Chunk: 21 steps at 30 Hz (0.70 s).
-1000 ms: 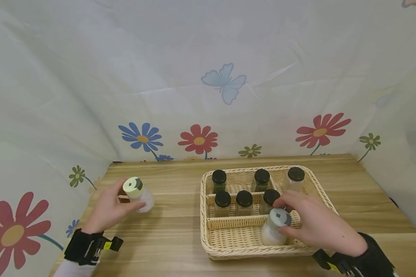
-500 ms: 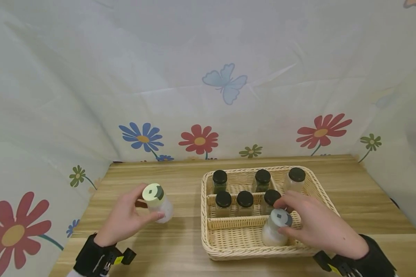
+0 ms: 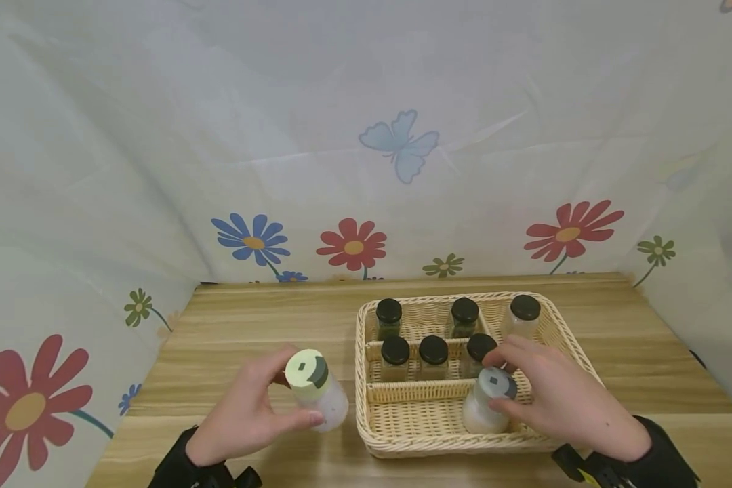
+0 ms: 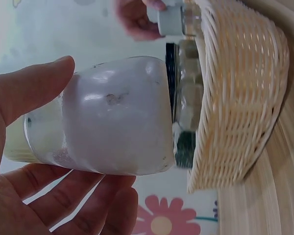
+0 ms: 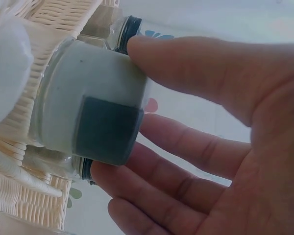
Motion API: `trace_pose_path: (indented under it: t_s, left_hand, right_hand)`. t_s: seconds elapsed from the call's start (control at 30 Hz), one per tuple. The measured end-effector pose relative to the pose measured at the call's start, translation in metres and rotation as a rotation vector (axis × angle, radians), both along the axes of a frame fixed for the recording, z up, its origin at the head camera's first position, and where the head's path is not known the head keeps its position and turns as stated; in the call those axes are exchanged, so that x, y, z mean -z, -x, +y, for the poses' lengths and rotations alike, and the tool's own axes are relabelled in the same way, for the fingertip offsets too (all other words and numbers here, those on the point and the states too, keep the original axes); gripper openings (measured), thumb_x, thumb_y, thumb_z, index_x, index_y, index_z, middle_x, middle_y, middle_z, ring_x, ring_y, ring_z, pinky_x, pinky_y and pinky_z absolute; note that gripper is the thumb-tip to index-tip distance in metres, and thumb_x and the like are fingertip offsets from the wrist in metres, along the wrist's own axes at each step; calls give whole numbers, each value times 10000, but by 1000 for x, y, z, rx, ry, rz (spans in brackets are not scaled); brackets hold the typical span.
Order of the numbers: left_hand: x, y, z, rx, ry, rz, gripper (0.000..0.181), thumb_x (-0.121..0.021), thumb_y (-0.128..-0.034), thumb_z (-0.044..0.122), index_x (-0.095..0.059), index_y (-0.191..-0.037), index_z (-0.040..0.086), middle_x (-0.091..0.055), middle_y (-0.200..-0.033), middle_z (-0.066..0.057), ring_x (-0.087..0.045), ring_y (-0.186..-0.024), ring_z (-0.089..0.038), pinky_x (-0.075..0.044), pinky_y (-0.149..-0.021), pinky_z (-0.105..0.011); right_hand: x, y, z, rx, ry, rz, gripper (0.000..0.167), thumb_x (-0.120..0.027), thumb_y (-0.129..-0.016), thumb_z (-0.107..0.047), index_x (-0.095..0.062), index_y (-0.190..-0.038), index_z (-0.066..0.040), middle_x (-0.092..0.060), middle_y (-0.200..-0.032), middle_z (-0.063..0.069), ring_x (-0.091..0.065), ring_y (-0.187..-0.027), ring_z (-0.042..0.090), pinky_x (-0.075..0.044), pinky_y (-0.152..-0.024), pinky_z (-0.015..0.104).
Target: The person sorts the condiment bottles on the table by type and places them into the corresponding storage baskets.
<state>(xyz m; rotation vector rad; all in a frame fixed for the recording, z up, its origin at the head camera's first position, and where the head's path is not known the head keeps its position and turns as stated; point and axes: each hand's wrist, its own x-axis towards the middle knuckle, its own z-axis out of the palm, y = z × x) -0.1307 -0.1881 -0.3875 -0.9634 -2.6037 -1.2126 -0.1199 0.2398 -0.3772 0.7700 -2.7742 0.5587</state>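
My left hand (image 3: 253, 407) grips a clear shaker jar of white contents with a pale yellow-green lid (image 3: 307, 369), tilted and left of the wicker basket (image 3: 361, 407). In the left wrist view the jar's body (image 4: 117, 117) fills the middle, thumb on one side, fingers on the other. My right hand (image 3: 555, 393) pinches the grey-blue lid (image 3: 495, 383) of a second white-filled jar (image 3: 483, 415), which stands in the basket's front compartment. Close up in the right wrist view, that lid (image 5: 93, 98) has a dark flap, with thumb and fingers about it.
Several black-lidded jars stand in the basket's compartments, including a front-row jar (image 3: 433, 352), a back-left jar (image 3: 389, 315) and a back-right jar (image 3: 524, 315). A wooden table (image 3: 268, 318) lies beneath. A flower-printed cloth (image 3: 280, 169) rises behind and at the sides.
The left hand has carried its yellow-green-lidded jar rightward and nearer to me, up close to the basket. The right hand and its jar have stayed in place.
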Motion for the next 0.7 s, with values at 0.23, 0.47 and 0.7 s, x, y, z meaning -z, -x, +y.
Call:
trace_pose_path:
  t_s: [0.23, 0.47, 0.7]
  left_hand:
    - [-7, -8, 17, 56, -19, -19, 558, -886, -801, 427, -608, -1280, 356, -695, -1141, 182, -675, -990, -50, -587, -833, -288]
    - [-6, -11, 32, 132, -42, 62, 552, -882, -822, 394, -604, -1295, 333, -685, -1149, 169, -653, -984, -39, -572, -849, -280]
    - [-5, -14, 47, 187, -59, 67, 543, -880, -824, 403, -613, -1292, 336, -687, -1150, 168, -627, -954, -27, -553, -799, -251]
  right_hand:
    - [-1, -2, -2, 8, 2, 25, 459, -953, -711, -279, -700, -1092, -232, -629, -987, -176, -644, -891, 18, -548, -723, 255]
    - [-5, -7, -8, 27, 25, 57, 422, -932, -748, -304, -706, -1103, -274, -658, -1048, -155, -636, -898, 29, -546, -747, 288]
    - [-11, -22, -24, -48, 172, 104, 452, -897, -806, -320, -643, -1175, -376, -636, -1119, -230, -625, -942, 3, -538, -768, 264]
